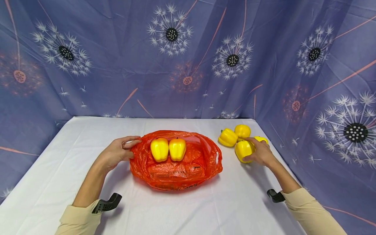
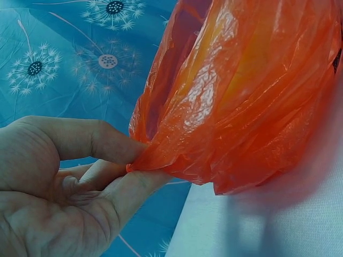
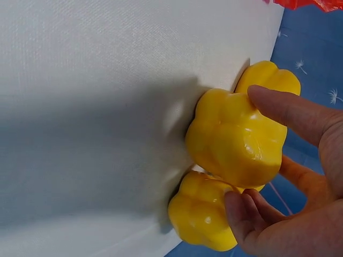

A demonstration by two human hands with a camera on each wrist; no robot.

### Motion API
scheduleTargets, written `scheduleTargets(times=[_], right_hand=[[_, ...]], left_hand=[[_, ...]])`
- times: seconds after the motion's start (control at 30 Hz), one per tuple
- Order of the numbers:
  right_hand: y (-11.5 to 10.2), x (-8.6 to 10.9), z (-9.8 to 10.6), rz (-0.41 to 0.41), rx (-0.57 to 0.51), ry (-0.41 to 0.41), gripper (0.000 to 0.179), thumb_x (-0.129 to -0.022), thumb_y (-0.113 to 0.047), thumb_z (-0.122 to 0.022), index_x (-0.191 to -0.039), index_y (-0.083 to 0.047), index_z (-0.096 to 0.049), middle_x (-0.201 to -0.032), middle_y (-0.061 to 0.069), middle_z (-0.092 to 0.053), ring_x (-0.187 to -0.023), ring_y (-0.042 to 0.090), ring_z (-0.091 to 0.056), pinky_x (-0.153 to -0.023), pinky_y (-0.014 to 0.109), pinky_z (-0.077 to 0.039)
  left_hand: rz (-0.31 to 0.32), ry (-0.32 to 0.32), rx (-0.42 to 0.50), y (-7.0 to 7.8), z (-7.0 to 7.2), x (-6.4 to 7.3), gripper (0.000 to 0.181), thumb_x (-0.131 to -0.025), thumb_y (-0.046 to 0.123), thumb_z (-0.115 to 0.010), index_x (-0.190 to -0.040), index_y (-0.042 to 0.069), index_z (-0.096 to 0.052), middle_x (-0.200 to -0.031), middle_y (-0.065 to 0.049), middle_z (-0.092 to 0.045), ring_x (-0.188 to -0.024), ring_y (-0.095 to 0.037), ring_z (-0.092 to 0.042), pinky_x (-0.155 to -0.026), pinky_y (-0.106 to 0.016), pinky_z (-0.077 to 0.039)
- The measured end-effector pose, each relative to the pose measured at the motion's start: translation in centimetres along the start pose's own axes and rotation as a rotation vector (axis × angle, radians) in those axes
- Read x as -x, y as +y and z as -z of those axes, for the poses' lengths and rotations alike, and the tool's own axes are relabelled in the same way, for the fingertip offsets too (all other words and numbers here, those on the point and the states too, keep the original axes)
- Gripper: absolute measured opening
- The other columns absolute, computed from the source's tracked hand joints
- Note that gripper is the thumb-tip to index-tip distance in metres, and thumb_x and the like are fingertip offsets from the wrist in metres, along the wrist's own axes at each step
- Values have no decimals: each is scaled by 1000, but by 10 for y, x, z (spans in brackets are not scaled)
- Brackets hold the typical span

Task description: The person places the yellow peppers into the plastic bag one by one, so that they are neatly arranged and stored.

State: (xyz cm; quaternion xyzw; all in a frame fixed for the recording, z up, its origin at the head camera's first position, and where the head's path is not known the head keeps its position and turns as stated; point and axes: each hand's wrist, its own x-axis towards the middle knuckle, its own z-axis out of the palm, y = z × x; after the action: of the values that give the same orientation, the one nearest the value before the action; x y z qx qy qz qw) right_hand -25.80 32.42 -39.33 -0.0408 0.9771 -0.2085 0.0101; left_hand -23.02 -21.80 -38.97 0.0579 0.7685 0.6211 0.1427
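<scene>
A red plastic bag (image 1: 182,171) lies spread open on the white table, with two yellow bell peppers (image 1: 160,150) inside it. My left hand (image 1: 118,151) pinches the bag's left edge between thumb and fingers; in the left wrist view the gathered red film (image 2: 182,155) shows at the fingertips. To the right of the bag, my right hand (image 1: 261,152) grips the nearest yellow bell pepper (image 1: 243,150) of a small cluster. The right wrist view shows fingers on opposite sides of that pepper (image 3: 236,136); another pepper (image 3: 201,214) sits close by the lower fingertips.
More yellow bell peppers (image 1: 227,137) stand behind and beside the gripped one, near the table's right edge. A patterned blue-purple cloth (image 1: 188,58) hangs behind and along the sides of the white table (image 1: 188,212).
</scene>
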Motion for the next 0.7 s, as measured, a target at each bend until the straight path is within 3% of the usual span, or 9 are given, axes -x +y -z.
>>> scheduleTargets(times=[0.4,0.7], right_hand=[[-1,4,-2,-24,-7,-1,92,-67,-19,-91,-145,-3,-45,-139,35,-51,-123,57,-39,-96,68,-37],[4,6,-5,18,0,40,90,-67,-20,-91,-143,-3,-47,-136,34,-54,-118,53,-43,-95,67,-39]], left_hand=[[-3,3,-5,-1,-1,-1,80,-79,-10,-56,-155,-3,-35,-152,-24,-46,-105,-6,-64,-73,-26,-58],[-1,4,-14,0,-1,-1,80,-78,-10,-56,-155,-3,-35,-152,-24,-47,-106,-8,-63,-75,-26,-58]])
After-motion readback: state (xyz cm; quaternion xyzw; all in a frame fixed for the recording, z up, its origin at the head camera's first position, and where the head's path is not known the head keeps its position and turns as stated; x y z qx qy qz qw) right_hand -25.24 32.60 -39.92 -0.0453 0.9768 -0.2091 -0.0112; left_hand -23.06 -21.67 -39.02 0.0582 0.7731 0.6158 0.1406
